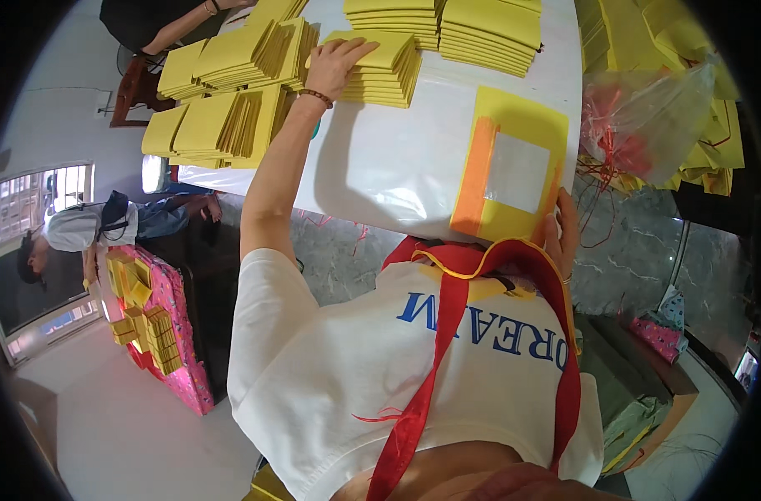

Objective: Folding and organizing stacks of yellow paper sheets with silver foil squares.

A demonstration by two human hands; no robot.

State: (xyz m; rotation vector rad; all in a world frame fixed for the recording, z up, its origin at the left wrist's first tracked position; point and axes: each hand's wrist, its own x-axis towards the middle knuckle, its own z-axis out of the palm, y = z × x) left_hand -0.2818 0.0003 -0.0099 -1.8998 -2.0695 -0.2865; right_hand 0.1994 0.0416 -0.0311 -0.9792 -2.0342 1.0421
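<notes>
My left hand [338,68] lies over the left end of a stack of folded yellow paper pieces [384,75], its fingers stretched across the top. Nearer me on the white table [389,159] is a flat yellow sheet [514,108] with an orange strip [478,171] along its left side and a pale rectangular panel [518,173]. At this sheet's lower right corner is my right hand [564,230], touching its edge. Those fingers point up along the edge, with the thumb apart from them.
More folded yellow stacks [490,33] stand along the far side and left [217,125]. A clear plastic bag [647,125] with red contents hangs at right near yellow material. Another person [88,227] is by a pink-covered table [192,342]; another person's arm [180,29] shows upper left.
</notes>
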